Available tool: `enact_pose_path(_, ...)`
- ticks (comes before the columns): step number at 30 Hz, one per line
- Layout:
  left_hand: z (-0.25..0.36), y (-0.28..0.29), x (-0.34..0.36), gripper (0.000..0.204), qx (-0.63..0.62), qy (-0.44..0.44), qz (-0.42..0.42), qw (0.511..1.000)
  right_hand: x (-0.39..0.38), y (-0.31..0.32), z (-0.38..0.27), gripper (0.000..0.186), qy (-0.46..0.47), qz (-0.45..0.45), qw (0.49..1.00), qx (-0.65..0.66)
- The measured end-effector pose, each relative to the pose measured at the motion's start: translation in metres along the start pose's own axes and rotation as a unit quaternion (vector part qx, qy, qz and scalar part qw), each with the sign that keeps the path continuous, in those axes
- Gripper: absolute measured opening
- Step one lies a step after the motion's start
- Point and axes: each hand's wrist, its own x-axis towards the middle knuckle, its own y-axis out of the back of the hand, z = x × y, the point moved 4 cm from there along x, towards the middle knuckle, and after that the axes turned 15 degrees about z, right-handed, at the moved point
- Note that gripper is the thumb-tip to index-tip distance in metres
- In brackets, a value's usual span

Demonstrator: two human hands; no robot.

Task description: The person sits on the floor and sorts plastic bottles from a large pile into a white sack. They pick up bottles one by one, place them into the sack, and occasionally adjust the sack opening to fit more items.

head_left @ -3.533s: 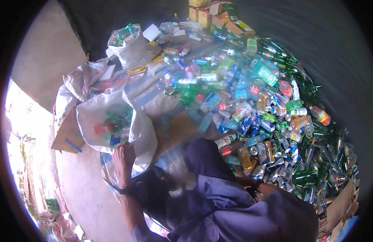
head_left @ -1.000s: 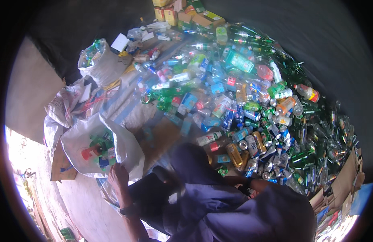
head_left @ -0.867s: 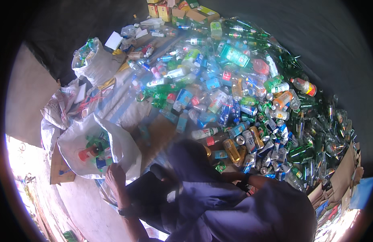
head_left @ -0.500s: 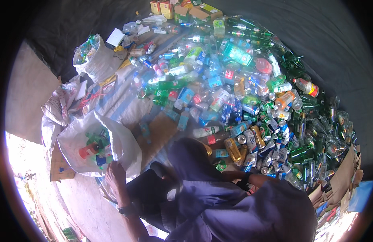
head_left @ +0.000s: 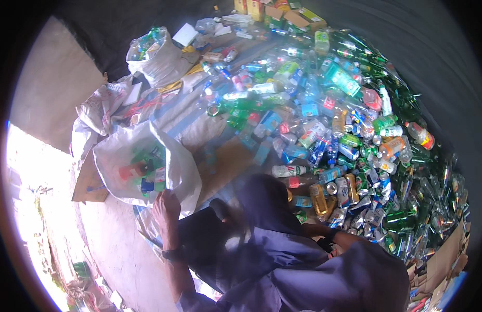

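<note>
My left hand point(head_left: 166, 204) is closed at the front rim of a white woven sack point(head_left: 182, 177), pinching its edge. Inside the sack are green plastic bottles point(head_left: 150, 155), a red-labelled one point(head_left: 130, 171) and a blue-labelled one point(head_left: 147, 184). My right hand point(head_left: 324, 239) is low at the right beside my dark-clothed knee, its fingers mostly hidden by clothing, so what it touches is unclear. Cans point(head_left: 348, 191) and bottles lie just beyond it.
A big heap of plastic bottles point(head_left: 341, 81), cans and green glass bottles point(head_left: 400, 221) fills the right. Behind are a filled sack point(head_left: 156, 65) and cardboard boxes point(head_left: 298, 18). Folded sacks point(head_left: 98, 106) lie left. Cardboard sheets point(head_left: 440, 260) lie at the right.
Over the last second the view has swung, so the scene sits higher and further right. My left hand stays on the sack's rim, and my right arm stays low beside my knee.
</note>
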Motion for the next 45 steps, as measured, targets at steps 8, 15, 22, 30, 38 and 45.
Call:
enact_pose_path(8,0.002,0.001,0.001,0.012,-0.008,0.005,-0.008,1.0,-0.01,0.035,-0.012,0.041,0.004,0.102,0.991,0.092)
enact_pose_path(15,0.004,-0.001,0.003,0.012,0.009,-0.006,-0.018,1.0,0.007,0.069,-0.008,0.043,-0.061,0.252,0.95,0.175)
enact_pose_path(22,0.009,-0.004,0.006,0.011,0.003,-0.032,-0.027,0.999,0.037,0.087,0.003,0.031,0.001,0.262,0.965,0.002)
enact_pose_path(30,-0.003,-0.006,0.009,0.007,0.007,-0.059,0.046,0.997,0.084,0.131,0.018,0.039,-0.016,0.453,0.891,-0.011)
enact_pose_path(38,-0.01,-0.009,0.008,0.006,0.013,-0.059,0.041,0.997,0.124,0.116,0.027,0.048,-0.18,0.455,0.872,-0.013)
enact_pose_path(45,-0.011,-0.01,0.01,0.008,0.0,-0.054,0.025,0.998,0.125,0.119,0.037,0.036,-0.162,0.38,0.902,-0.127)
